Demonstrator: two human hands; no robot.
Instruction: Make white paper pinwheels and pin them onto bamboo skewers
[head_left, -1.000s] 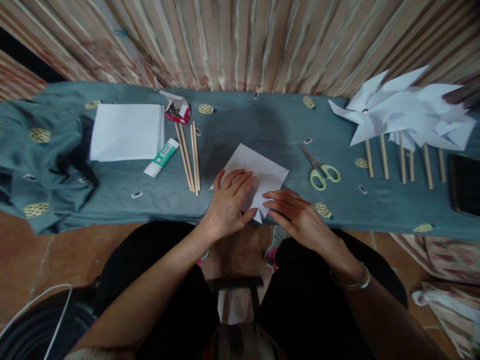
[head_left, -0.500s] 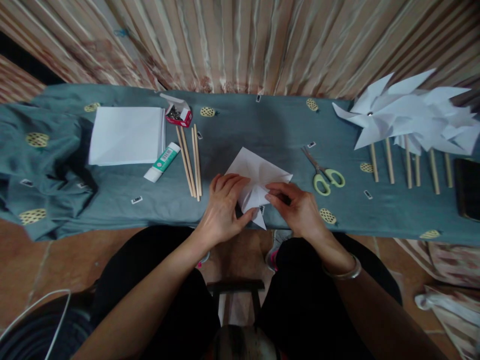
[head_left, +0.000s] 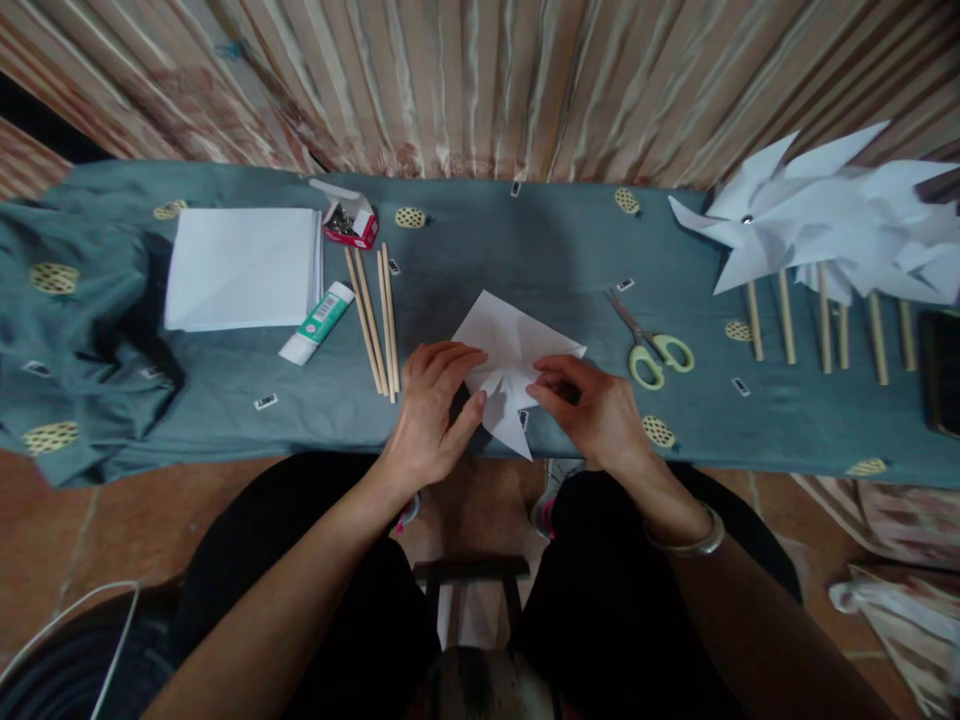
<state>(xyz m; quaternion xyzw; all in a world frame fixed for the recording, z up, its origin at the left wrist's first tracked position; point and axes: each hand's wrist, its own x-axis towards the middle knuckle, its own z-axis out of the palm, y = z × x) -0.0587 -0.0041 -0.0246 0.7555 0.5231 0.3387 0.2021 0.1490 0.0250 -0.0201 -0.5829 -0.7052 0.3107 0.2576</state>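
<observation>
A white square of paper point(head_left: 499, 335) with cut flaps lies near the table's front edge, between my two hands. My left hand point(head_left: 435, 405) rests at its left side, fingers stretched over the sheet and thumb held apart from them. On the right, my right hand point(head_left: 581, 400) pinches a part of the paper between thumb and fingers. One pointed flap sticks out toward me at the bottom. Green-handled scissors point(head_left: 649, 350) lie to the right of my right hand. Several wooden sticks point(head_left: 371, 325) are left of the paper.
A stack of white paper point(head_left: 244, 268) lies at the left. Beside it are a glue stick point(head_left: 317, 322) and an open red box of small metal pieces point(head_left: 350, 220). Several white paper pinwheels point(head_left: 817, 225) on sticks lie at the right, near a dark phone-like object point(head_left: 941, 370).
My left thumb has lifted off the lower flap, and that hand has shifted slightly left. The flap now lies more spread out. My right hand keeps its pinch. The view has shifted slightly.
</observation>
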